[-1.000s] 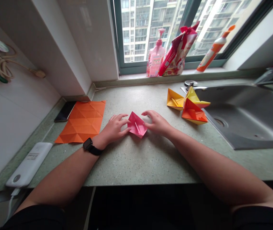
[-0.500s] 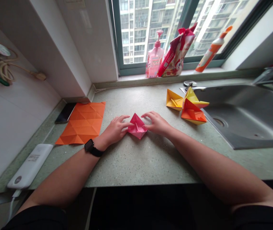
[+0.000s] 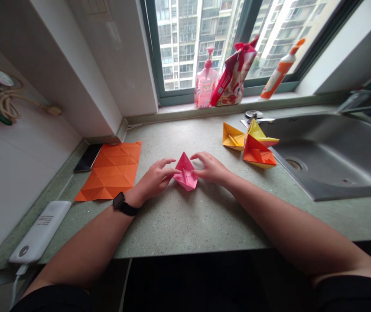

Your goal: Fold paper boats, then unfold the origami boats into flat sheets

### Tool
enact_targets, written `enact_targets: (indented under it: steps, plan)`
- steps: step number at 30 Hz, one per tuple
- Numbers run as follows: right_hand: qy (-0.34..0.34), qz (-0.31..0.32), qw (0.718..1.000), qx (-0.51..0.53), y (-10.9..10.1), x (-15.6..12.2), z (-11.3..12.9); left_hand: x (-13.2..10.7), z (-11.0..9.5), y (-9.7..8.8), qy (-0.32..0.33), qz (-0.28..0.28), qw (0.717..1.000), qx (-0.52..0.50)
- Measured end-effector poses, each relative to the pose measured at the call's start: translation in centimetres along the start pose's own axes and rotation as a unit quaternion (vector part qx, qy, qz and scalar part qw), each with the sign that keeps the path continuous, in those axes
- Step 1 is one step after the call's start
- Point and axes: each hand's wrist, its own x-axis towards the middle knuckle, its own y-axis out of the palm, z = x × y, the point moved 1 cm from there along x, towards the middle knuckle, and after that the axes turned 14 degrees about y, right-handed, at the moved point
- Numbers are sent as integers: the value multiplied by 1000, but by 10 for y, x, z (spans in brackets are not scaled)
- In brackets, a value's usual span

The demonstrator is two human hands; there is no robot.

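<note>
A pink folded paper piece (image 3: 185,173) lies on the green speckled counter (image 3: 192,216) between both hands. My left hand (image 3: 154,180), with a black watch on the wrist, pinches its left side with curled fingers. My right hand (image 3: 211,168) presses and pinches its right side. Both hands rest on the counter around the paper, which stands up in a small peak at the middle.
A creased orange paper sheet (image 3: 112,170) lies left, beside a dark phone (image 3: 88,158) and a white power bank (image 3: 40,232). Yellow and orange folded shapes (image 3: 253,145) sit by the steel sink (image 3: 331,156). A pink pump bottle (image 3: 205,82), red pouch (image 3: 232,76) and orange bottle (image 3: 279,71) stand on the sill.
Both hands have drawn closer together on the pink paper, pushing its sides inward so the middle rises into a sharper peak. The view has shifted slightly.
</note>
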Motion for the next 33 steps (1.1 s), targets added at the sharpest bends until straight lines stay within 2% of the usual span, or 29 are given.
enact_targets:
  steps: [7, 11, 18, 24, 27, 33]
  plan:
    - [-48, -58, 996, 54, -8, -8, 15, 1, -5, -8, -11, -51, 999, -12]
    - [-37, -28, 998, 37, -2, -15, 20, 1, -4, -7, -4, -60, 998, -24]
    - [22, 4, 1000, 19, 3, -8, 13, 1, -1, -8, 1, -34, 999, -31]
    - [-22, 57, 998, 18, -1, -4, 14, 1, 1, -7, -8, -22, 999, -30]
    - [-18, 74, 997, 28, -3, -6, 17, 1, 1, -8, -5, -24, 999, -33]
    - [6, 44, 998, 51, -7, -8, 21, 1, -3, -11, 14, -30, 999, -23]
